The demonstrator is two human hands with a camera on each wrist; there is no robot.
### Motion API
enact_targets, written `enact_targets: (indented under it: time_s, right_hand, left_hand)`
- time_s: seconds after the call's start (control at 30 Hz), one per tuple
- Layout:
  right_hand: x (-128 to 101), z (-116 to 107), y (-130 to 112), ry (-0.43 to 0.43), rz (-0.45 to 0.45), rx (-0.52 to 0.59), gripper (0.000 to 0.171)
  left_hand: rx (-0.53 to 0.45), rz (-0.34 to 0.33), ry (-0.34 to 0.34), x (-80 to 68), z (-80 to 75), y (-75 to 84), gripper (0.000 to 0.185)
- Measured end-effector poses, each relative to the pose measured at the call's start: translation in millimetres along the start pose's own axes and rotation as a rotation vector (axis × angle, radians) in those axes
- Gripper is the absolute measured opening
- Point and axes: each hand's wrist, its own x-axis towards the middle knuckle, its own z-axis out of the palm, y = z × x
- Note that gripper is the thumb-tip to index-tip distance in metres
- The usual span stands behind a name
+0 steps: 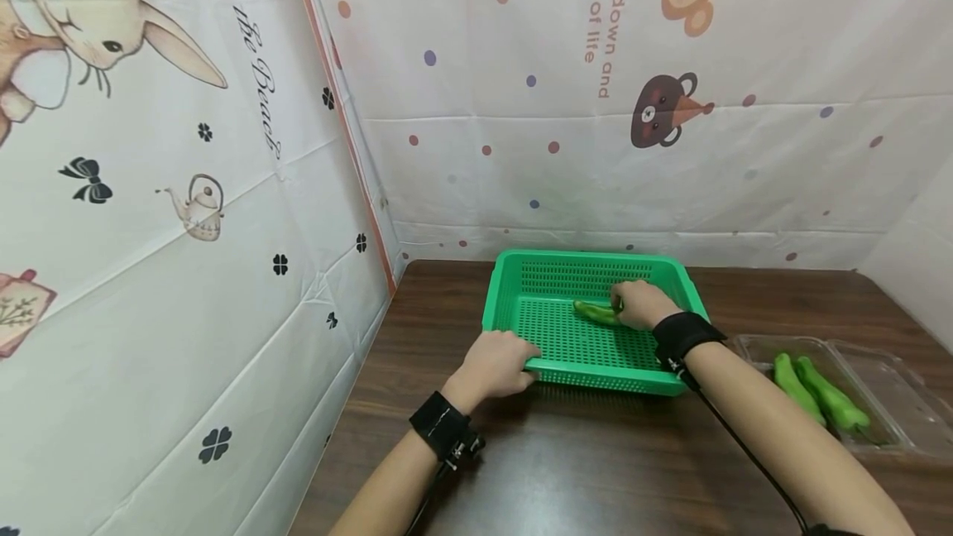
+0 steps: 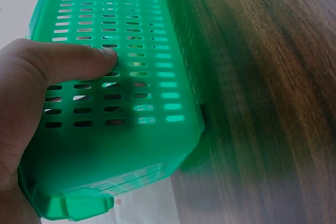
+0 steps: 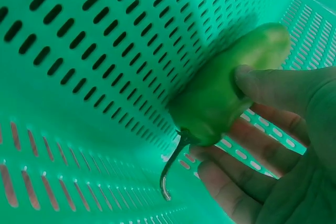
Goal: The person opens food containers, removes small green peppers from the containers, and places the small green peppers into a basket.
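A green plastic basket [image 1: 588,383] with slotted walls sits on the table. My left hand [image 1: 497,364] grips its near left corner, and in the left wrist view the thumb [image 2: 79,61] lies against the slotted outer wall. Inside the basket, my right hand [image 1: 642,304] holds a long green pepper [image 1: 593,313] low over the floor. Seen from the right wrist, the thumb presses one side of this pepper [image 3: 210,90] and the fingers are on its other side. Its thin curved stem [image 3: 167,174] points away from the hand.
To the right, a clear plastic container [image 1: 886,416] with its lid [image 1: 889,379] folded open holds two green peppers [image 1: 830,395]. A printed white sheet [image 1: 521,180] hangs behind the brown wooden table [image 1: 566,470], and another [image 1: 246,337] hangs along the left side.
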Motion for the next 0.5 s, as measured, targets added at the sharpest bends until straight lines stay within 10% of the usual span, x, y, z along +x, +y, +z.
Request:
enact_targets:
  time_s: [0.5]
  right_hand:
    - [-2.5, -3.9, -14.7, -0.001, 0.071, -0.077, 0.009]
  left_hand:
    - [0.004, -0.002, -0.006, -0.2, 0.2, 0.4, 0.023]
